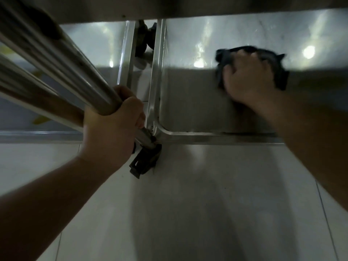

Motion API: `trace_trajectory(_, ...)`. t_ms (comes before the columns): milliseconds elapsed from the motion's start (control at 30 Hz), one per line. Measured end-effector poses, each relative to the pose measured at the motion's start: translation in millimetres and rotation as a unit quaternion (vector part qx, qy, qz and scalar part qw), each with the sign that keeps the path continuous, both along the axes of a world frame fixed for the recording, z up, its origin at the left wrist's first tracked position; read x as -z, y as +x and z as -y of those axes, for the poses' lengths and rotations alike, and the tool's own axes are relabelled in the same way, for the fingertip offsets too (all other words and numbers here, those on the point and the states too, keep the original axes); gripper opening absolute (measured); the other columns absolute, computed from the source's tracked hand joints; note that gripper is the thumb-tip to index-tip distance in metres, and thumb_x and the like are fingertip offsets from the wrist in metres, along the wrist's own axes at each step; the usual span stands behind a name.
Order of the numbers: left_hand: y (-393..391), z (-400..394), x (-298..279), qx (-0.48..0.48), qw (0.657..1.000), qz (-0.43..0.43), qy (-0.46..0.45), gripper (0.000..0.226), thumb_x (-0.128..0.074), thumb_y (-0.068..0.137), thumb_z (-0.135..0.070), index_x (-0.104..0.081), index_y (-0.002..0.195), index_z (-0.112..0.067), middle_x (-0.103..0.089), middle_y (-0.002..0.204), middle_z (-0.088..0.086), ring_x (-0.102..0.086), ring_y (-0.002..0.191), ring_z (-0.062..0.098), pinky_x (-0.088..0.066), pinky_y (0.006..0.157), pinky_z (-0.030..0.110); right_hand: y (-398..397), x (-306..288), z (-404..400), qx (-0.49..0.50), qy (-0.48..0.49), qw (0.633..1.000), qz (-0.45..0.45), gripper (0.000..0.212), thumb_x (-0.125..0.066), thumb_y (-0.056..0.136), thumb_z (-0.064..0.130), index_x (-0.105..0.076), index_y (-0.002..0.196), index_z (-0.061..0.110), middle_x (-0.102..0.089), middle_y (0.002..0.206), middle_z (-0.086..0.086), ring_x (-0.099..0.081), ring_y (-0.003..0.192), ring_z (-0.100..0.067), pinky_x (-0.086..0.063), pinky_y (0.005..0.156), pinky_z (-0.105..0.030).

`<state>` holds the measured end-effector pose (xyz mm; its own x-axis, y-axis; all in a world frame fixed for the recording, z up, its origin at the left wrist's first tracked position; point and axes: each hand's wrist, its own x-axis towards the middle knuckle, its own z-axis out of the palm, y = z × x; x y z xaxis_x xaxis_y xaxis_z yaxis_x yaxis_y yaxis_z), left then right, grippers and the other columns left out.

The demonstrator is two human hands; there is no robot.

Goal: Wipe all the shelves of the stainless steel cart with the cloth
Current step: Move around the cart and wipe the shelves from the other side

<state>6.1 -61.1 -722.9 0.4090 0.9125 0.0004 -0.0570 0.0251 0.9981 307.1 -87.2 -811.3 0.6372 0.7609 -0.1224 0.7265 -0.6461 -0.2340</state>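
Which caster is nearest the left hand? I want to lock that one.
The black caster just below the left hand, under the shelf's near corner. The other caster sits farther back, beyond the shelf's left rim.

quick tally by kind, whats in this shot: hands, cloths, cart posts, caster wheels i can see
hands: 2, left hand and right hand
cloths: 1, dark cloth
cart posts: 1, steel post
caster wheels: 2, near caster, far caster
total: 6
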Motion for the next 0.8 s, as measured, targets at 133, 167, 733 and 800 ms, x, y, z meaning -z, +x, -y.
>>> trace_trajectory(133, -2.7, -2.8, 4.7, -0.008, 1.000, -0.013, 0.012, 0.019, -0.052, 0.078, 0.003, -0.044, 0.064, -0.008, -0.044, 0.052, 0.000, -0.043, 0.049, 0.013, -0.039, 0.051, 0.025, -126.2, 10.0, 3.3, -0.180, -0.027, 0.983, -0.028, 0.074, -0.012, 0.098, 0.055, -0.014, 0.166, 0.027, -0.007, 0.175, 0.007, -0.006, 0.160, -0.023, -0.001, 0.126, -0.048)
trace_trajectory(167, -3.8, -4.2, 5.2, -0.010, 0.999, -0.024, 0.022, 0.018, -0.054, 0.077, 0.002, -0.047, 0.063, -0.007, -0.046, 0.052, 0.000, -0.046, 0.049, 0.014, -0.041, 0.051, 0.024, -152.4, 11.4, 2.3, -0.216, -0.022, 0.975, -0.050, 0.072, -0.012, 0.099, 0.054, -0.011, 0.166, 0.028, -0.004, 0.175, 0.009, -0.001, 0.161, -0.020, 0.004, 0.126, -0.046)
trace_trajectory(733, -13.1, 0.6, 1.3, -0.092, 0.975, -0.200, 0.029, 0.017, -0.068, 0.078, -0.038, -0.073, 0.066, -0.029, -0.069, 0.074, -0.002, -0.064, 0.076, 0.026, -0.057, 0.075, 0.054, 45.2, 1.7, 183.2, -0.018, -0.067, 0.998, -0.002, 0.080, -0.007, 0.094, 0.061, -0.023, 0.165, 0.028, -0.015, 0.174, 0.007, -0.014, 0.159, -0.022, -0.007, 0.127, -0.047)
trace_trajectory(800, -11.7, 5.0, -0.9, -0.103, 0.972, -0.212, 0.000, 0.017, -0.070, 0.079, -0.043, -0.078, 0.074, -0.029, -0.071, 0.079, 0.001, -0.067, 0.081, 0.031, -0.060, 0.081, 0.061, 21.9, 1.7, 157.0, 0.013, -0.052, 0.999, -0.008, 0.077, -0.012, 0.094, 0.056, -0.023, 0.165, 0.027, -0.015, 0.174, 0.007, -0.014, 0.159, -0.024, -0.007, 0.127, -0.048)
